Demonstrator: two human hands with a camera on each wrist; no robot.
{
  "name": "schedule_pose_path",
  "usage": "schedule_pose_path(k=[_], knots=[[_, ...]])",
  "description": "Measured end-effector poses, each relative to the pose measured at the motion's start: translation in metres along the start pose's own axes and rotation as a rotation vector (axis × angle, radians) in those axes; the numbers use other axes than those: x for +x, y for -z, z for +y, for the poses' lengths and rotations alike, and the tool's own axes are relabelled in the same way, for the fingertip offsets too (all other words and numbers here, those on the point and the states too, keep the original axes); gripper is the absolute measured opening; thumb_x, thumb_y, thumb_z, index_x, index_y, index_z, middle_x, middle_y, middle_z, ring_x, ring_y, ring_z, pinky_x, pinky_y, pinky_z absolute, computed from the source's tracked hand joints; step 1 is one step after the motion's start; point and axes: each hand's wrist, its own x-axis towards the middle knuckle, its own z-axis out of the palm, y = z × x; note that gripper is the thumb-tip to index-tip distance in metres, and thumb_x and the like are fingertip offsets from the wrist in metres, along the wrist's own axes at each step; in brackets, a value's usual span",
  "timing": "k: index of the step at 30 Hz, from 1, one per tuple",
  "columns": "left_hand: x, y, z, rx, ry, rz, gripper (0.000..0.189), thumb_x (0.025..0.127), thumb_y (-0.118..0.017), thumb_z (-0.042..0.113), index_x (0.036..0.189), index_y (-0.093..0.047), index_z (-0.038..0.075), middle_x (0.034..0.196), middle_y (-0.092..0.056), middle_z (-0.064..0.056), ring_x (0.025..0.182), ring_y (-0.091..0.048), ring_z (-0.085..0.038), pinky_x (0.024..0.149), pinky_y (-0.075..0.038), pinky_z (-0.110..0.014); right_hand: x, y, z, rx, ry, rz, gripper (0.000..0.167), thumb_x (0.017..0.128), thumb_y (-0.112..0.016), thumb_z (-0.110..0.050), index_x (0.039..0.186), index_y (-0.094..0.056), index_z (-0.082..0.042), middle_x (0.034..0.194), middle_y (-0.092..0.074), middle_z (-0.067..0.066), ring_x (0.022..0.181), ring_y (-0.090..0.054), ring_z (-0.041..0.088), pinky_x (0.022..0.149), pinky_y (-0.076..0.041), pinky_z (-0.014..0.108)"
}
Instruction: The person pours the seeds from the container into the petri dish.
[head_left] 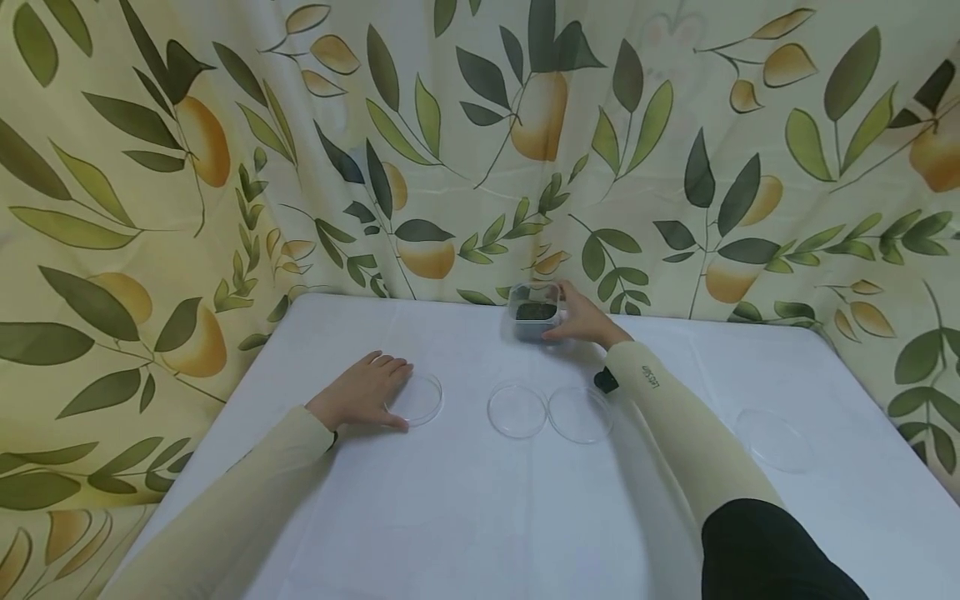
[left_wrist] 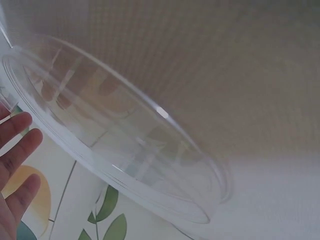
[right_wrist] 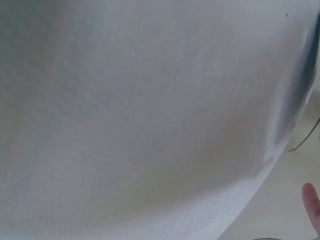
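At the table's back edge my right hand (head_left: 583, 318) grips the right side of a small clear plastic box (head_left: 531, 329) with something dark inside. On the left, my left hand (head_left: 365, 387) lies with fingers and thumb spread around the near side of a clear round dish (head_left: 427, 402). The left wrist view shows that dish (left_wrist: 162, 112) large, its raised rim catching light, and the left hand's fingers (left_wrist: 22, 150) straight beside it. Only one fingertip (right_wrist: 311, 200) of the right hand appears in the right wrist view; the box is out of sight there.
Two clear round dishes (head_left: 517, 432) sit side by side mid-table. Another faint round clear piece (head_left: 774, 467) lies on the right, beyond my right sleeve (head_left: 675, 417). A patterned curtain (head_left: 480, 167) hangs right behind the white table (head_left: 465, 517).
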Motion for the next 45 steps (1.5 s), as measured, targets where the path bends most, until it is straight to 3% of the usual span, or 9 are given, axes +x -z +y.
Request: schedule_pose_path(k=[12, 18, 22, 45], knots=[[-0.003, 0.003, 0.002, -0.011, 0.015, 0.000, 0.095, 0.074, -0.061, 0.069, 0.138, -0.042, 0.001, 0.139, -0.048, -0.015, 0.129, -0.043, -0.032, 0.113, -0.027, -0.049, -0.002, -0.003, -0.015, -0.136, -0.012, 0.046, 0.096, 0.064, -0.086, -0.028, 0.140, -0.031, -0.006, 0.135, -0.047, 0.017, 0.126, -0.045, 0.036, 0.105, -0.037, 0.053], [-0.003, 0.001, 0.001, -0.008, 0.013, 0.003, 0.095, 0.074, -0.059, 0.069, 0.139, -0.042, 0.002, 0.139, -0.048, -0.015, 0.129, -0.044, -0.031, 0.113, -0.028, -0.049, -0.003, -0.003, -0.019, -0.254, 0.028, 0.074, 0.095, 0.063, -0.085, -0.033, 0.137, -0.036, -0.001, 0.131, -0.050, 0.018, 0.125, -0.040, 0.036, 0.108, -0.026, 0.055], [-0.003, 0.000, 0.001, -0.016, 0.006, 0.017, 0.095, 0.074, -0.059, 0.069, 0.138, -0.042, 0.001, 0.138, -0.049, -0.015, 0.128, -0.045, -0.031, 0.112, -0.028, -0.049, -0.003, -0.004, -0.019, -0.312, 0.052, 0.090, 0.094, 0.062, -0.086, -0.036, 0.135, -0.038, 0.000, 0.130, -0.050, 0.018, 0.124, -0.038, 0.037, 0.104, -0.025, 0.055], [-0.001, -0.003, -0.002, 0.017, -0.012, 0.027, 0.096, 0.074, -0.058, 0.070, 0.139, -0.042, 0.002, 0.137, -0.050, -0.014, 0.127, -0.046, -0.030, 0.111, -0.030, -0.048, -0.021, -0.003, -0.030, -0.395, 0.176, 0.124, 0.097, 0.062, -0.086, -0.032, 0.138, -0.035, 0.000, 0.134, -0.046, 0.019, 0.123, -0.039, 0.036, 0.098, -0.031, 0.052]])
